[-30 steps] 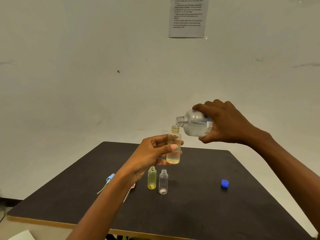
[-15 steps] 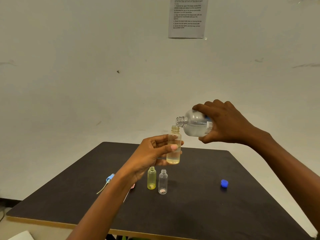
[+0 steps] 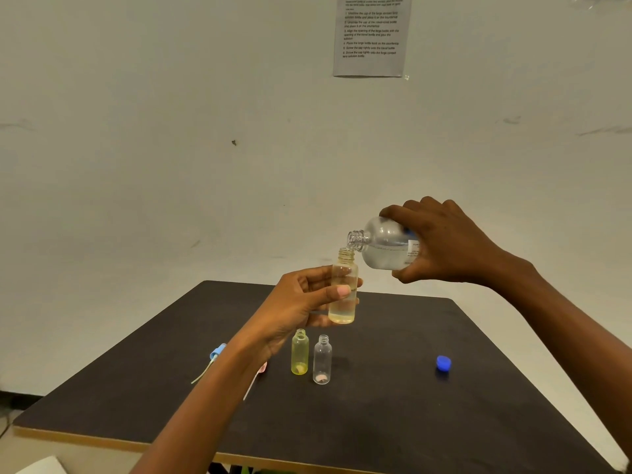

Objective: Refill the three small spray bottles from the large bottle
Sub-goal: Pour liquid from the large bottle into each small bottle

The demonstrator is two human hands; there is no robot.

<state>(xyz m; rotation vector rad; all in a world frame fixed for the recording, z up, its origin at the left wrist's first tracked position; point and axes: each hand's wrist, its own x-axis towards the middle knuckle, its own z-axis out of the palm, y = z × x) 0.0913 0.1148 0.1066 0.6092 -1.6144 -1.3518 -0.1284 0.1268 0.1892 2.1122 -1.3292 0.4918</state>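
My left hand grips a small amber-tinted bottle upright above the table, its neck uncapped and some liquid in its bottom. My right hand holds the large clear bottle tipped on its side, its open mouth right over the small bottle's neck. Liquid fills the lower half of the large bottle. On the table below stand a small yellow bottle and a small clear bottle, both uncapped.
A blue cap lies on the dark table to the right. A blue spray top with its tube and a pink spray top lie left of the standing bottles. A printed sheet hangs on the wall.
The large bottle's mouth has dipped slightly closer to the small bottle's neck. Both hands otherwise stay in place.
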